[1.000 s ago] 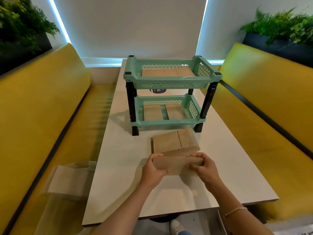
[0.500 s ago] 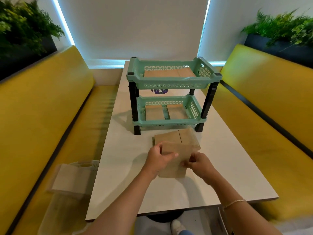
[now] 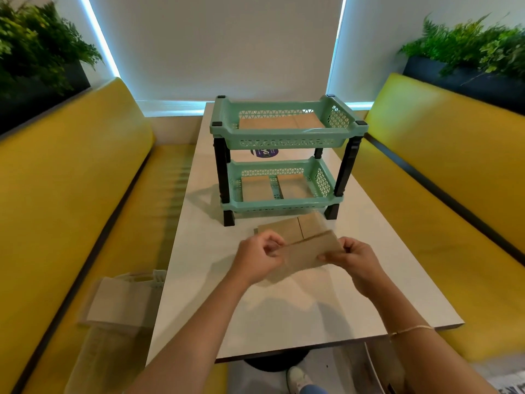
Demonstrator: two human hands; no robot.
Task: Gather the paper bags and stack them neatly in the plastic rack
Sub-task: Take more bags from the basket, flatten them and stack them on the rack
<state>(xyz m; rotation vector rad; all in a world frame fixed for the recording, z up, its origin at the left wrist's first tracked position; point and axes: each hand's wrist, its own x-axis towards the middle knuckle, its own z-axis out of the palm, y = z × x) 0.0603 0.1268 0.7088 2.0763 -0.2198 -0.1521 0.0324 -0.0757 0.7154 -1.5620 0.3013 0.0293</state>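
- Two hands hold one folded paper bag (image 3: 308, 251) above the table (image 3: 284, 308): the left hand (image 3: 257, 261) pinches its left end, the right hand (image 3: 350, 260) pinches its right end, fingers curled round the edges.
- Held bag's long axis runs left to right, slightly tilted, right end higher and farther away.
- Just beyond it a stack of paper bags (image 3: 289, 227) lies flat on the table, its near edge hidden behind the held bag.
- Directly behind the stack stands the plastic rack (image 3: 287, 140), mint green trays on black legs, long side facing the person.
- Brown bags lie flat in the top tray (image 3: 281, 122) and the bottom tray (image 3: 272, 189).
- Yellow benches (image 3: 71, 180) flank the table; a pale bag (image 3: 119, 302), blurred, sits on the left one.
- Green plants (image 3: 468, 49) stand behind both seat backs.
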